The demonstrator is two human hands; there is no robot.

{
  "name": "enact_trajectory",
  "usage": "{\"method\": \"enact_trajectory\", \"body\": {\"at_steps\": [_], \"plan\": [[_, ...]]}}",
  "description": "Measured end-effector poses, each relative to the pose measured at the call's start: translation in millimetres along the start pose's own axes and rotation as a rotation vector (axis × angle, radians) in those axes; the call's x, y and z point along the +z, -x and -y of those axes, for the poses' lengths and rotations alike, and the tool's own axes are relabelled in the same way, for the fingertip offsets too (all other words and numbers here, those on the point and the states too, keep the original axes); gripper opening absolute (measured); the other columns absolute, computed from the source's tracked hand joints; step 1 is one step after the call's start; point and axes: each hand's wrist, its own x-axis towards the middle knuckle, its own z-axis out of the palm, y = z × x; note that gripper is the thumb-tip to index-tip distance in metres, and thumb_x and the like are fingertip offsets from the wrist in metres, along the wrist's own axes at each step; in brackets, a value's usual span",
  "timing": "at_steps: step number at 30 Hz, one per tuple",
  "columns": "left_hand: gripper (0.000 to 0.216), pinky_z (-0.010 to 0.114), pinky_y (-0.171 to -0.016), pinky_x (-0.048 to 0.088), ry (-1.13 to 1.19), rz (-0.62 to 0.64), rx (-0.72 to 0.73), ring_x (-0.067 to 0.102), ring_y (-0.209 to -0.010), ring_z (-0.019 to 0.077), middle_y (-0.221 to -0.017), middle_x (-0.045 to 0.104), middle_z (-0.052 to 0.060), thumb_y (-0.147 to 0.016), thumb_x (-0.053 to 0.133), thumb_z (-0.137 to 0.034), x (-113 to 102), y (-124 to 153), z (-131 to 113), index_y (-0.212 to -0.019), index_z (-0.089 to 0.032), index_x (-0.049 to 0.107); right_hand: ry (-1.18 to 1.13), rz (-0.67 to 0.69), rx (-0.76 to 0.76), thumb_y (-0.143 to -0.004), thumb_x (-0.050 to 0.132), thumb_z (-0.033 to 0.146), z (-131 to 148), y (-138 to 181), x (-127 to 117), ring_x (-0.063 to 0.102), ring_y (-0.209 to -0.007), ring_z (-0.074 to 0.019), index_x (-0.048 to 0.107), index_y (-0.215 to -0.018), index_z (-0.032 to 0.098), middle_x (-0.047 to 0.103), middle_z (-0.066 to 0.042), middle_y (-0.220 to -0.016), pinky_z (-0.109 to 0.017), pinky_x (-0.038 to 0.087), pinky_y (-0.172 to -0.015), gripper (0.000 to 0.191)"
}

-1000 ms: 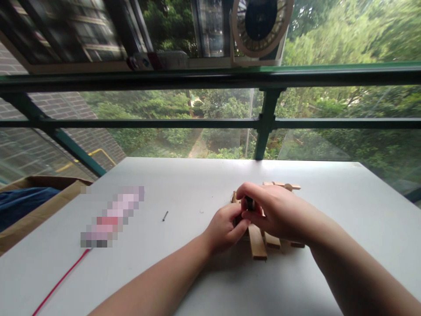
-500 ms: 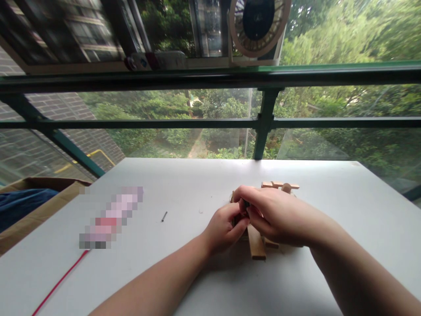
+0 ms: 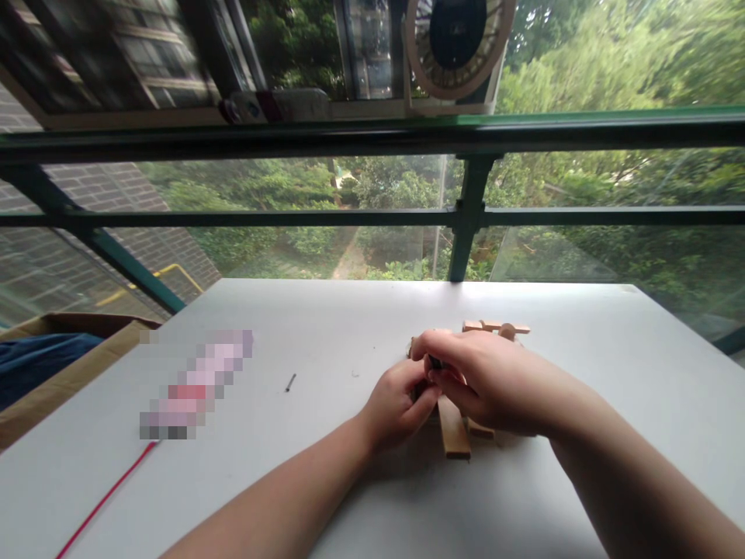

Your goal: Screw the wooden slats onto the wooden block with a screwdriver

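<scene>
A small wooden model (image 3: 455, 432) made of flat slats and round pieces sits on the white table, mostly covered by my hands. My left hand (image 3: 403, 400) is closed on its left side, with thumb and fingers bent inward. Over its middle arches my right hand (image 3: 474, 371), its fingers pinched around a small dark piece (image 3: 434, 362) whose kind I cannot make out. The fingertips of both hands meet there. Beyond my right knuckles, a thin wooden bar and a round wooden piece (image 3: 507, 332) of the model show.
A dark screw-like pin (image 3: 290, 383) lies on the white table (image 3: 261, 481) left of my hands. Farther left is a blurred-out pinkish object (image 3: 203, 384) with a red cord (image 3: 105, 501). A cardboard box (image 3: 131, 335) holding blue cloth stands beside the table. Green railing (image 3: 291, 220) runs behind.
The fingers of my right hand have shifted slightly around the small dark piece. The wooden model and both forearms stay nearly in place.
</scene>
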Motion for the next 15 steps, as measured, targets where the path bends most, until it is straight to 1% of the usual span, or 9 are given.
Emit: {"method": "enact_trajectory", "body": {"at_steps": [6,10,15], "plan": [[0.016,0.028,-0.071,0.044,-0.012,0.027,-0.008,0.055,-0.077,0.0165,-0.082,0.061,0.004,-0.088,0.049,-0.028,-1.2,0.6,1.8,-0.086,-0.015,0.058,0.014,-0.006,-0.019,-0.089,0.046,0.025,-1.5,-0.5,0.0,0.053,-0.070,-0.0129,0.053,-0.094,0.025,0.061,0.002,-0.079,-0.025,0.029,-0.059,0.009],[0.016,0.028,-0.071,0.043,-0.001,0.030,-0.013,0.055,-0.077,0.0166,-0.083,0.061,0.005,-0.087,0.049,-0.028,-1.5,0.7,2.7,-0.085,-0.015,0.058,0.010,-0.006,-0.013,-0.090,0.046,0.026,-0.7,-1.2,0.3,0.053,-0.068,-0.0127,0.053,-0.093,0.024,0.061,0.001,-0.078,-0.025,0.028,-0.058,0.008],[0.013,0.027,-0.070,0.043,0.021,0.019,-0.005,0.054,-0.078,0.0165,-0.084,0.060,0.004,-0.086,0.051,-0.026,-1.6,-0.1,2.0,-0.087,-0.015,0.057,-0.018,-0.014,-0.002,-0.089,0.046,0.027,-2.8,-2.6,2.7,0.054,-0.069,-0.0136,0.053,-0.096,0.024,0.062,0.001,-0.077,-0.025,0.031,-0.060,0.010]]}}
